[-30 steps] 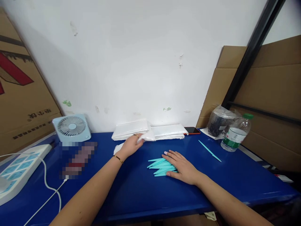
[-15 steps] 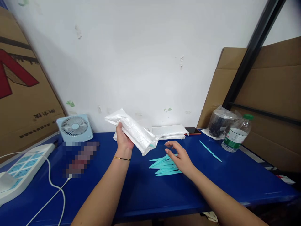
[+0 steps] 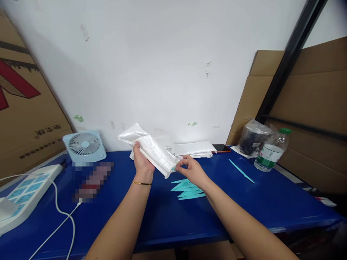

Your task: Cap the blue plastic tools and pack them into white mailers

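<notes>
White shiny material forms the packet (image 3: 151,150); the left hand (image 3: 142,164) holds it in the air above the blue desk (image 3: 168,220), slanting from 10 to 4 o'clock, almost the same as half a second ago. What differs is the right hand (image 3: 191,169): in the previous frame it is over the pile of turquoise sticks (image 3: 187,190), now it is at the packet's 4 o'clock end, by a turquoise tip (image 3: 173,168). Its thumb and forefinger are narrow; whether they grip this tip or the packet's edge, I cannot tell. From the pile, folded white packets (image 3: 193,148) lie at 12 o'clock, one loose stick (image 3: 241,170) at 2 o'clock.
</notes>
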The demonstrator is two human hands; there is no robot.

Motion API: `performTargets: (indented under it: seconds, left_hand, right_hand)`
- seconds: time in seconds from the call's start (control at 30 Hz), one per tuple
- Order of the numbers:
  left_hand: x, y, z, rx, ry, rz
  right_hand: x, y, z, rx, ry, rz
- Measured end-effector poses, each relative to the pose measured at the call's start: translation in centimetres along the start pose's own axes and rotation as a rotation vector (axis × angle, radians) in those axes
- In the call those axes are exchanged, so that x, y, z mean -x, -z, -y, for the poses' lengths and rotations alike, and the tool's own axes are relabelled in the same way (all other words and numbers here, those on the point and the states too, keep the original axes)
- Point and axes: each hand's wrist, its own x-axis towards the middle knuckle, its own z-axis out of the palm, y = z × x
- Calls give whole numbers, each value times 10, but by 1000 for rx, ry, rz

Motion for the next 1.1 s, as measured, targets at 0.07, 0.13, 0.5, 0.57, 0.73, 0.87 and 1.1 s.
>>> performTargets:
  seconds: [0.07,0.13,0.5,0.57,0.73,0.87,1.1]
  left_hand:
    - [-10,-2,-11,-27,-99,-19]
    - [-22,-2,-25,-97,-275,16]
    - [-14,75,-14,-1812,-640,1314]
    - [-12,89,-6,-1949,-505,1426]
    - [-24,99,2,-2089,-311,1391]
    - [-34,100,-4,-2129,-269,1357]
    - [-39,114,-28,-2143,-256,1326]
  right_hand:
    - [2,16,-8,40,3,27]
    - [5,34,-22,115,31,36]
    - [17,70,-85,261,178,291]
    - [10,71,-83,233,181,294]
    - [-15,70,-82,242,181,436]
    - [-26,60,-85,231,121,559]
    - [-25,63,-105,-44,40,429]
